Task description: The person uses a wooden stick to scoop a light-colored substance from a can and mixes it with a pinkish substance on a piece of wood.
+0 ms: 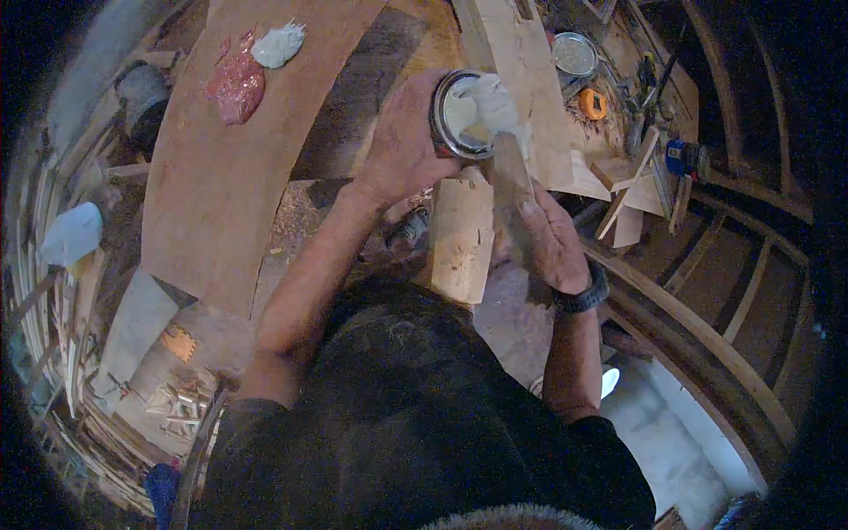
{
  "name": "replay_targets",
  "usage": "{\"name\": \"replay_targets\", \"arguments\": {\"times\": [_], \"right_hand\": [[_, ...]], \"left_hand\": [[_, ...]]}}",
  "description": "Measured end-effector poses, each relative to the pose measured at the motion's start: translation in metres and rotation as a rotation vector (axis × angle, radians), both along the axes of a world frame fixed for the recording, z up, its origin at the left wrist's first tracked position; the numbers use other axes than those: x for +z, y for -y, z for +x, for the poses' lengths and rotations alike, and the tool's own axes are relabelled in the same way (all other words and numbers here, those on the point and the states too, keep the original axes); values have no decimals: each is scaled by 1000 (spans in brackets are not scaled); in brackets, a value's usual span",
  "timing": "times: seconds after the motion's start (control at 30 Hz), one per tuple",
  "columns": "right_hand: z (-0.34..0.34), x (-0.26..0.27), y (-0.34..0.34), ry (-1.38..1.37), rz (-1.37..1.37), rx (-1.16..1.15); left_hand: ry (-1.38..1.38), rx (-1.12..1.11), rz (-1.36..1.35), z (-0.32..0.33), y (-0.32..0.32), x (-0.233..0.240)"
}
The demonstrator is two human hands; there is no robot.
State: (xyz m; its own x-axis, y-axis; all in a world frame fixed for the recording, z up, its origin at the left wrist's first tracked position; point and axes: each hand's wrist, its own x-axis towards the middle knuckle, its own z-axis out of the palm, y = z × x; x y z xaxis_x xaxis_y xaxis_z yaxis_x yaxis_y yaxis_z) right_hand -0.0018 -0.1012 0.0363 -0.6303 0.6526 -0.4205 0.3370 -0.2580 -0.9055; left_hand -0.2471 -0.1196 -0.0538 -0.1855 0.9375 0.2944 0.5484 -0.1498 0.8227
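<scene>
My left hand is closed around a round metal can, whose open top faces me and shows pale contents. A flat wooden stick is held in my right hand, its far end at the can's rim. A lump of whitish paste sits at that end, beside the can's mouth. On a thin wooden board to the left lie a glossy pink-red mass and a smaller whitish dollop, touching or nearly touching.
At the right are a round metal lid or can, an orange tape measure, crossed wood pieces and a blue tool. A curved slatted wooden frame runs down the right. Wood strips crowd the left edge.
</scene>
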Motion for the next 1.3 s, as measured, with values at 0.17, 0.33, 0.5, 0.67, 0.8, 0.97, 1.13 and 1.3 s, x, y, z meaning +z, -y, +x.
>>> {"name": "replay_targets", "arguments": {"times": [0.17,0.33,0.5,0.67,0.8,0.97,1.13,1.3], "right_hand": [[-6,3,-1,252,592,179],[-3,-8,5,457,851,-32],[-9,-8,8,592,802,-138],[-14,0,0,807,754,-68],[-15,-4,-2,724,754,-66],[-17,-10,-6,553,851,54],[-23,2,-6,505,852,105],[-24,-3,-4,496,800,-44]], "left_hand": [[68,44,57,1,3,-8],[67,40,39,1,6,-6],[31,48,59,1,7,-10],[33,89,23,3,11,-11],[68,101,-9,3,13,-12],[104,86,-19,1,12,-8],[149,131,64,-1,13,-13],[185,156,78,-2,14,-10]]}}
